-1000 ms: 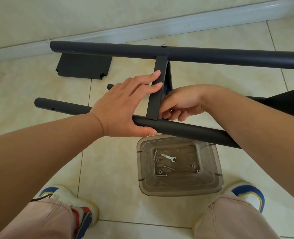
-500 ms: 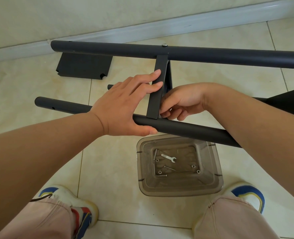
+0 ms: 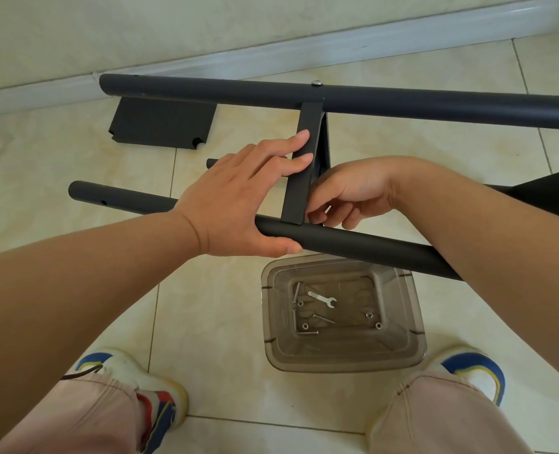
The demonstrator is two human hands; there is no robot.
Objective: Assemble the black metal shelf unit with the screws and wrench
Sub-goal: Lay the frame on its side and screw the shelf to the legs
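Both hands [image 3: 238, 204] on shelf bracket [image 3: 299, 172]

Bright, even light; edges bowed

Matt black metal tubes [image 3: 402, 103], clear smoky plastic tub [image 3: 412, 322], glossy cream floor tiles [image 3: 212, 339].
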